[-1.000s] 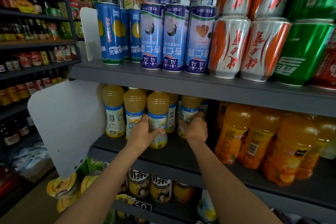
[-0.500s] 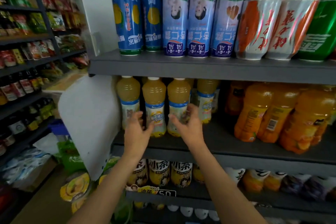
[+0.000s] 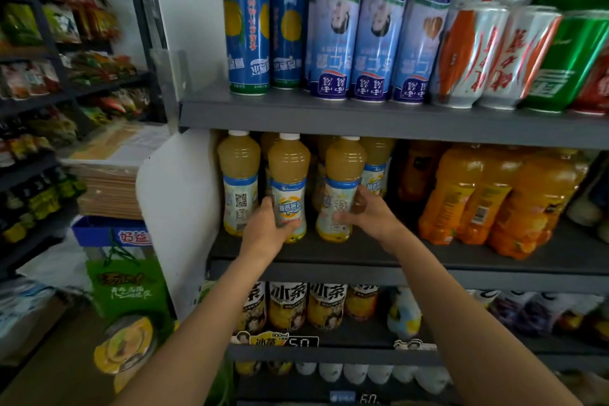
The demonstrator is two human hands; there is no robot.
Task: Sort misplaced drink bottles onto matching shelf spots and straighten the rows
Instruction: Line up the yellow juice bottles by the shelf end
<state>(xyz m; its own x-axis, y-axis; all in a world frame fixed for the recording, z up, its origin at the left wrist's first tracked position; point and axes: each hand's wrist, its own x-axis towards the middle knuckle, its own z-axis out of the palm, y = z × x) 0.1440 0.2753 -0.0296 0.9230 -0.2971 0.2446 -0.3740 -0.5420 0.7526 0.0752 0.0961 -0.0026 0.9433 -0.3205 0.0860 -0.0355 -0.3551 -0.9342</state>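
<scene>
Shop shelf (image 3: 362,252), straightening step: left hand (image 3: 263,231) grips the middle pale juice bottle (image 3: 288,188); right hand (image 3: 369,212) apparently clasps its right-hand neighbour (image 3: 341,188). Next, both need squaring, labels forward, into line.

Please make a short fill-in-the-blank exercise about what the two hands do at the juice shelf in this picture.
1. The left hand grips a pale yellow juice bottle with a ____ cap.
2. The right hand holds the neighbouring juice bottle on its ____ side.
3. Both bottles stand on the ____ shelf.
4. The blue cans stand on the shelf ____ them.

Missing words: white; right; grey; above
</scene>
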